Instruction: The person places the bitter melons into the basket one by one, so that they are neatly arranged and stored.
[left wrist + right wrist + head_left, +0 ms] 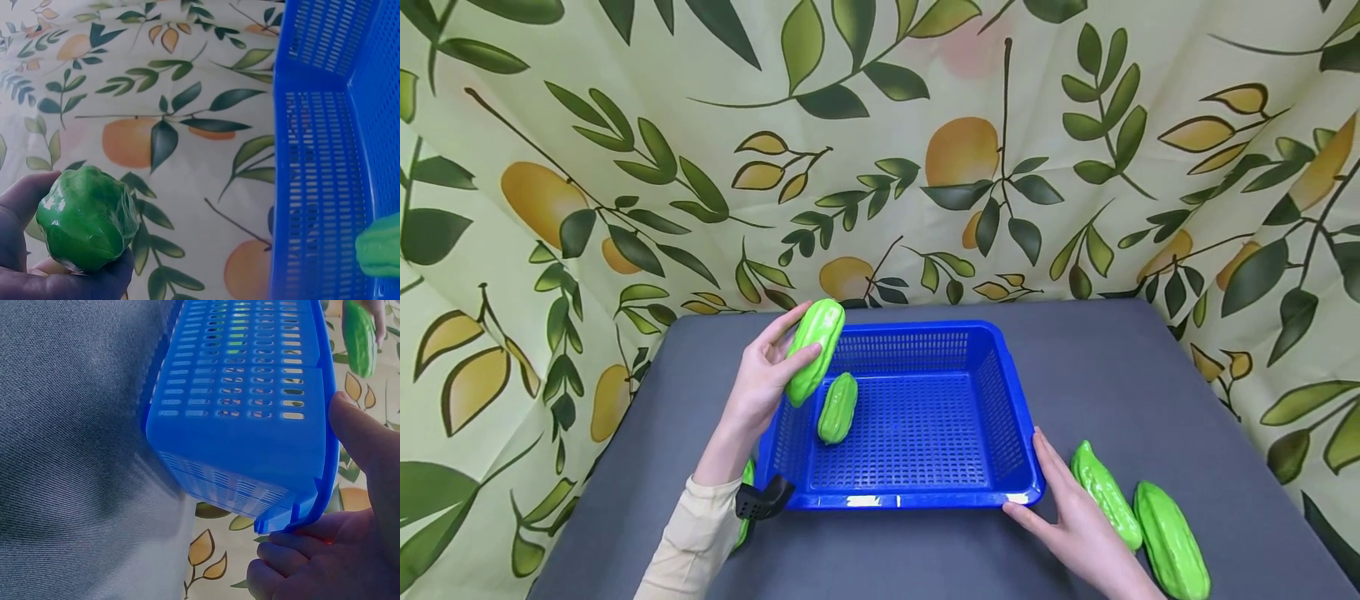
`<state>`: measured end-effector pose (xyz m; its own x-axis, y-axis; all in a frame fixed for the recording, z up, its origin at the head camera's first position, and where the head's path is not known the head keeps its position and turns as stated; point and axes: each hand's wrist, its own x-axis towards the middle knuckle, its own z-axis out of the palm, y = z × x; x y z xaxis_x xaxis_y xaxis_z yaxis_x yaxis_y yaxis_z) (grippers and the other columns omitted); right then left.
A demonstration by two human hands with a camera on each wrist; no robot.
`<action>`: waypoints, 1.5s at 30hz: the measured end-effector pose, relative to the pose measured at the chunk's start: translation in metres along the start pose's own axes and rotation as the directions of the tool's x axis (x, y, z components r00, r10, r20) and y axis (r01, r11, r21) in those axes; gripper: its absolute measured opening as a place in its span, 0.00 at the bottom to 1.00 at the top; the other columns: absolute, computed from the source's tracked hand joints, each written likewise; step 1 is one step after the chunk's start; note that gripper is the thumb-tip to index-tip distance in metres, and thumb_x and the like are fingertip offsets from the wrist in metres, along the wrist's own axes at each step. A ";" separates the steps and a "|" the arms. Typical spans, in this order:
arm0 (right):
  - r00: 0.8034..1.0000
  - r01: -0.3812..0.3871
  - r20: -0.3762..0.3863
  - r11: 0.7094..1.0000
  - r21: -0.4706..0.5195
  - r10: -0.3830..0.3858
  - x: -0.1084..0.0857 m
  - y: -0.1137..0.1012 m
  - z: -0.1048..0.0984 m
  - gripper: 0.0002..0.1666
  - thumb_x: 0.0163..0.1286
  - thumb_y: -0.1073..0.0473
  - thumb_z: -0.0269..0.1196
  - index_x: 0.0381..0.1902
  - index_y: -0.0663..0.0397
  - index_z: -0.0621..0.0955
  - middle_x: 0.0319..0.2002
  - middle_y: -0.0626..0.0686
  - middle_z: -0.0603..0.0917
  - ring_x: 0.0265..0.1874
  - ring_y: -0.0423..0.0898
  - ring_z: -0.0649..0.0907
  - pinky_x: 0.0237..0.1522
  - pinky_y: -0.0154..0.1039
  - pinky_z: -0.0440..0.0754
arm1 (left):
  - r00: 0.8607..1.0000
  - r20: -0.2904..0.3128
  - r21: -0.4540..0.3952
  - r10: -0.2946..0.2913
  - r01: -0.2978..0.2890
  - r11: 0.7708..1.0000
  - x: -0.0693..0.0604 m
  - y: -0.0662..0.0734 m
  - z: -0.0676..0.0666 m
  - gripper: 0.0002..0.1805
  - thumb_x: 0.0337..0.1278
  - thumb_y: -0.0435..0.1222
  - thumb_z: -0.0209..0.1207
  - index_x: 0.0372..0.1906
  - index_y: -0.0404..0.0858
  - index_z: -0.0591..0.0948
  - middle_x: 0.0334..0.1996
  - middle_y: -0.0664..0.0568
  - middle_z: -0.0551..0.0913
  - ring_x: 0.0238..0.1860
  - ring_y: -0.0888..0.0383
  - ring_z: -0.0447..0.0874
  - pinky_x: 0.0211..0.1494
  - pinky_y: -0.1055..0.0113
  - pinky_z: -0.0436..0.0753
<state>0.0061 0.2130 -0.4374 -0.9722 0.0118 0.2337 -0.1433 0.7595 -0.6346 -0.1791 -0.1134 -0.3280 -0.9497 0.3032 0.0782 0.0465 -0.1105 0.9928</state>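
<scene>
My left hand [758,379] grips a light green, ridged bitter melon [820,354] between thumb and fingers, tilted above the left rim of a blue plastic basket [898,502]. The left wrist view shows this held bitter melon [84,219] end-on. Inside the basket, toward its left side, lies another bitter melon [838,408]. At the basket's near right corner, my right hand [1078,517] holds the rim; in the right wrist view, the thumb and fingers [353,428] lie on either side of that corner.
Two bitter melons, one slim [1107,497] and one thicker [1172,542], lie on the grey table [1097,358] beside the right hand. Another bitter melon [746,508] is partly hidden behind the left wrist's black strap [765,498]. Leaf-printed cloth [880,192] hangs behind the table.
</scene>
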 end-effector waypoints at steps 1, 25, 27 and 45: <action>1.000 -0.003 0.005 1.000 0.000 0.003 -0.001 0.000 0.001 0.56 0.57 0.48 0.69 0.75 0.55 0.51 0.73 0.62 0.56 0.66 0.16 0.44 0.57 0.05 0.43 | 1.000 0.004 0.005 -0.006 0.006 1.000 0.000 0.000 0.000 0.33 0.58 0.25 0.56 0.70 0.39 0.64 0.67 0.45 0.67 0.60 0.63 0.74 0.53 0.74 0.81; 1.000 -0.028 0.013 1.000 0.003 0.027 -0.006 -0.002 0.006 0.56 0.58 0.45 0.68 0.75 0.55 0.51 0.73 0.61 0.56 0.65 0.16 0.44 0.57 0.05 0.44 | 0.999 0.045 0.008 -0.027 0.026 1.000 0.011 -0.007 0.017 0.32 0.58 0.26 0.57 0.69 0.40 0.65 0.64 0.44 0.68 0.57 0.61 0.75 0.50 0.73 0.82; 0.999 -0.035 0.017 0.999 0.003 0.035 -0.005 -0.002 0.005 0.56 0.59 0.44 0.67 0.75 0.54 0.51 0.73 0.60 0.56 0.68 0.20 0.46 0.57 0.05 0.44 | 0.999 0.041 0.012 -0.028 0.027 1.000 0.013 -0.007 0.019 0.32 0.58 0.27 0.58 0.69 0.41 0.65 0.64 0.44 0.68 0.58 0.60 0.75 0.50 0.73 0.82; 0.994 -0.087 0.060 0.996 -0.005 0.087 0.001 -0.005 -0.002 0.56 0.59 0.41 0.66 0.75 0.54 0.50 0.74 0.60 0.54 0.69 0.64 0.62 0.55 0.04 0.42 | 0.998 0.048 -0.053 -0.031 0.033 0.998 0.031 -0.003 0.041 0.32 0.58 0.26 0.57 0.68 0.39 0.66 0.66 0.43 0.69 0.62 0.54 0.73 0.49 0.74 0.82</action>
<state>0.0060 0.2107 -0.4327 -0.9903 0.0389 0.1334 -0.0576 0.7588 -0.6487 -0.1963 -0.0644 -0.3244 -0.9348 0.3512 0.0521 -0.0014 -0.1503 0.9886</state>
